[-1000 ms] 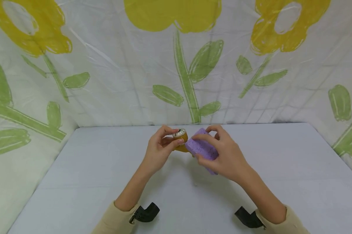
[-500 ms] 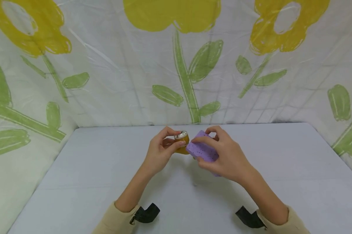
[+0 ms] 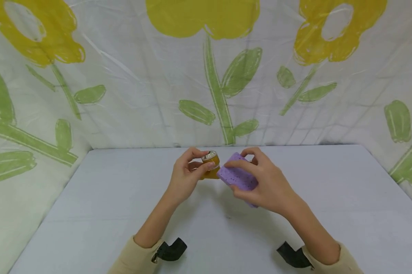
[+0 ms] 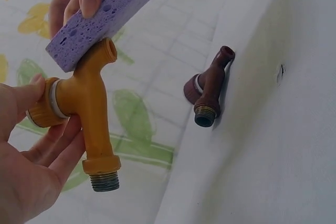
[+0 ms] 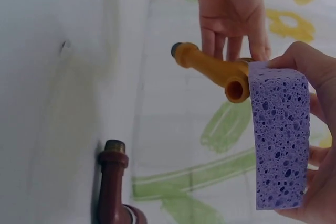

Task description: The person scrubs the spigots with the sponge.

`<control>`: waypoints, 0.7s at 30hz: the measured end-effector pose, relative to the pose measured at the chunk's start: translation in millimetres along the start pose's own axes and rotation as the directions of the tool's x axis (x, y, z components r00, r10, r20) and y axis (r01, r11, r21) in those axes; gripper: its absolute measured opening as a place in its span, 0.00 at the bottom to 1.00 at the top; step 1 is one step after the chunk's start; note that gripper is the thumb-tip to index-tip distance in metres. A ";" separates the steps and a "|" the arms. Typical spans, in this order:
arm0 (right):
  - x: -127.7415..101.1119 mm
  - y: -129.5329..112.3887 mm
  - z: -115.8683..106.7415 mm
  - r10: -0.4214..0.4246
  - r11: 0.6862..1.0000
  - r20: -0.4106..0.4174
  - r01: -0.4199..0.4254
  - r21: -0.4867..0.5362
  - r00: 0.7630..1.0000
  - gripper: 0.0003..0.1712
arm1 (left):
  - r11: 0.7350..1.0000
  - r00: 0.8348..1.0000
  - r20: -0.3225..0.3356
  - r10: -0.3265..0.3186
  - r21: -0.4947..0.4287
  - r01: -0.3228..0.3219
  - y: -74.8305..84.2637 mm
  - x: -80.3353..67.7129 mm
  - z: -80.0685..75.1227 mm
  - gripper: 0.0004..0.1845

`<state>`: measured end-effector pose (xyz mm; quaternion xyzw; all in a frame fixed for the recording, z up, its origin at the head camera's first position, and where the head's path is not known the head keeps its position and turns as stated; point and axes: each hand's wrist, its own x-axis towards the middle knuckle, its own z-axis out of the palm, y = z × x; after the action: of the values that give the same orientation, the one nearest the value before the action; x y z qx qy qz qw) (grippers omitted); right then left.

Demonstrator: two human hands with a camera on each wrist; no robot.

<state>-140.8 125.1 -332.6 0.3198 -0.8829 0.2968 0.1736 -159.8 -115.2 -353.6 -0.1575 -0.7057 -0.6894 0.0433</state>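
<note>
My left hand grips a yellow tap by its ribbed round knob, thumb on one side and fingers on the other. The tap's threaded end points down in the left wrist view. In my right hand is a purple sponge, pinched between thumb and fingers. One end of the sponge lies against the tap's body near the spout, as the left wrist view shows. Both things are held up over the white table. In the head view, the sponge and hands hide much of the tap.
A dark red tap of similar shape lies on the white table, hidden in the head view. Behind the table hangs a white sheet printed with yellow flowers. A black bracket sits at each sleeve cuff.
The yellow tap shifts slightly right and toward me, then back left. The sponge moves a little to the right and toward me. Both grips stay the same.
</note>
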 end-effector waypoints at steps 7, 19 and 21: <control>0.4 -0.4 -5.0 0.003 1.000 -0.025 -0.003 0.005 1.000 0.27 | 0.996 0.998 0.002 -0.069 -0.053 0.069 1.2 1.4 -3.0 0.16; 1.0 1.2 -2.2 -0.105 0.990 -0.087 0.096 -0.106 0.991 0.28 | 0.985 0.987 0.014 -0.163 -0.054 0.164 2.6 2.4 -5.6 0.21; 0.8 0.4 -3.7 -0.107 0.987 -0.089 0.094 -0.132 0.990 0.27 | 0.984 0.986 -0.003 -0.166 -0.070 0.165 3.0 2.1 -4.7 0.21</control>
<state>-141.2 127.3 -329.6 0.3376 -0.8735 0.2455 0.2507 -161.7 -119.4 -349.9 -0.0968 -0.6919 -0.7153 -0.0164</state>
